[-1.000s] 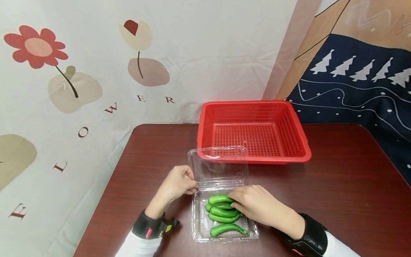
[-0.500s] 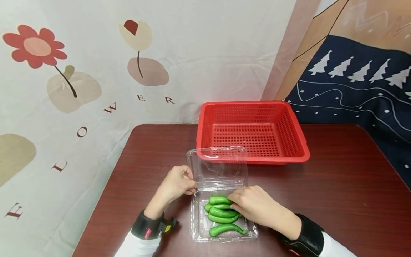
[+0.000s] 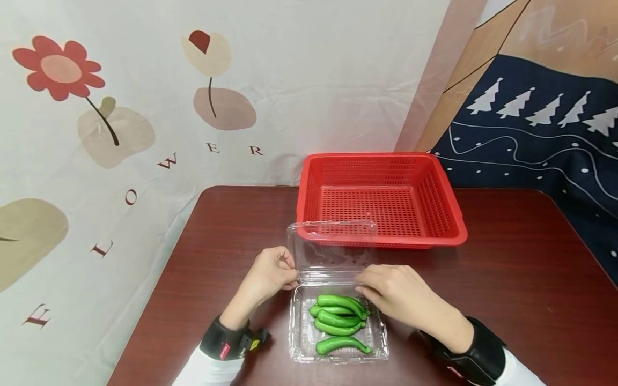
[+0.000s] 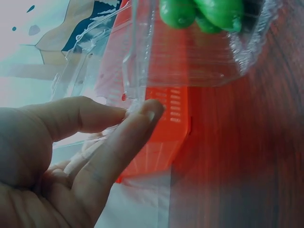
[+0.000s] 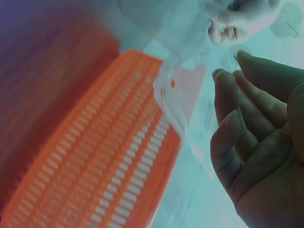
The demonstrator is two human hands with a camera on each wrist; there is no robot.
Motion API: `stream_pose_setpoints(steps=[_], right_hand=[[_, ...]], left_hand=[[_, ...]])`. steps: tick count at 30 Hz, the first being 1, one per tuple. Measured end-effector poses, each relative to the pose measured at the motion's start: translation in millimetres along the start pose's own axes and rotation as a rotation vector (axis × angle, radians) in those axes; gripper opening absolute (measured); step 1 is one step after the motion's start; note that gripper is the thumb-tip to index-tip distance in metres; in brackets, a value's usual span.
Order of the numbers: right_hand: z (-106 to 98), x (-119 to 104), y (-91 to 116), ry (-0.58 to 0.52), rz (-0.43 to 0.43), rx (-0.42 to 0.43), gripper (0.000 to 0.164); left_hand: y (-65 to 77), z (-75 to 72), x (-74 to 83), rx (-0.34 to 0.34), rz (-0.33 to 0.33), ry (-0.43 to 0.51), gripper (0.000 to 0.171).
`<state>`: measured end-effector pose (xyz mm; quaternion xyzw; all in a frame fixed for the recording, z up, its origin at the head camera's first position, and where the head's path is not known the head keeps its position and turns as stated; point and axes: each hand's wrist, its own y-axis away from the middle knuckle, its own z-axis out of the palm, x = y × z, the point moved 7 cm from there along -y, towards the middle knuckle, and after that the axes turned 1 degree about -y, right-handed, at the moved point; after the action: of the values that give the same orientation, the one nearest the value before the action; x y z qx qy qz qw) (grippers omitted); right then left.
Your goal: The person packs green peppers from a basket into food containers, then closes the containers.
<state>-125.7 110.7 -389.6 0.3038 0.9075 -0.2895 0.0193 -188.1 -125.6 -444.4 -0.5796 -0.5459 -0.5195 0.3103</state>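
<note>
A clear plastic clamshell box [image 3: 300, 348] lies on the table with its lid [image 3: 333, 256] raised at the back. Several green chili peppers [image 3: 340, 319] rest in its base, one [image 3: 341, 344] apart from the rest near the front. At the left end of the hinge, my left hand [image 3: 272, 272] pinches the plastic edge between thumb and finger; the left wrist view shows this pinch [image 4: 135, 111] close up. My right hand [image 3: 398, 292] hovers by the hinge's right end. In the right wrist view that hand [image 5: 261, 142] has loosely bent fingers and holds nothing.
Behind the box stands a red perforated plastic basket [image 3: 381, 212], its front rim seen through the lid. Everything sits on a dark reddish wood table [image 3: 512, 289]. Printed cloth [image 3: 309, 80] hangs along the table's back and left edges.
My right hand has let go of the rear pepper and moved slightly back and right, uncovering the pepper's stem end. The left hand keeps its pinch at the hinge.
</note>
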Motion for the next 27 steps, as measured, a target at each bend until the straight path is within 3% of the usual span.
stream_pose_setpoints(steps=[8,15,23,27], right_hand=[[-32.3,24.5,1.6,0.045,0.106,0.142,0.021],[-56.9,42.4,6.2,0.061,0.192,0.308,0.026],[-66.8,58.6,13.0,0.046,0.330,0.441,0.031],[-67.3,61.1,14.1,0.031,0.359,0.452,0.042]], left_hand=[[-3.5,8.3,2.0,0.021,0.062,0.018,0.020],[-5.6,15.1,5.6,0.038,0.126,-0.047,0.024],[-10.3,24.4,3.9,0.034,0.149,-0.051,0.024],[-11.7,26.5,4.6,0.038,0.161,-0.037,0.022]])
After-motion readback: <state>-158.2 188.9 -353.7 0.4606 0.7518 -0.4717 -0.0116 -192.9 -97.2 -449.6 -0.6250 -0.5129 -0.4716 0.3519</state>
